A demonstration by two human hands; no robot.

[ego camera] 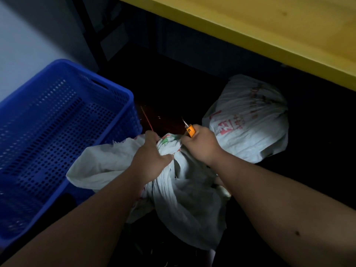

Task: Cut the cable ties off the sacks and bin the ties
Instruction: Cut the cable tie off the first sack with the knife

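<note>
A: Which step?
B: Cutting. Beside the blue crate [63,116], the left hand [152,157] grips the near sack [185,199] neck; the right hand [200,147] holds the orange cutter [190,130].
A: The tie?
B: Hidden. Next, I'd guess: blade under it.

Both hands [173,149] grip a sack [185,189]; right holds cutter [189,130].

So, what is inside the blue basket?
The blue basket shows only its own perforated floor and walls; no cut ties are visible in it. Its near corner is covered by the left forearm and the sack, so that part cannot be seen.
</note>
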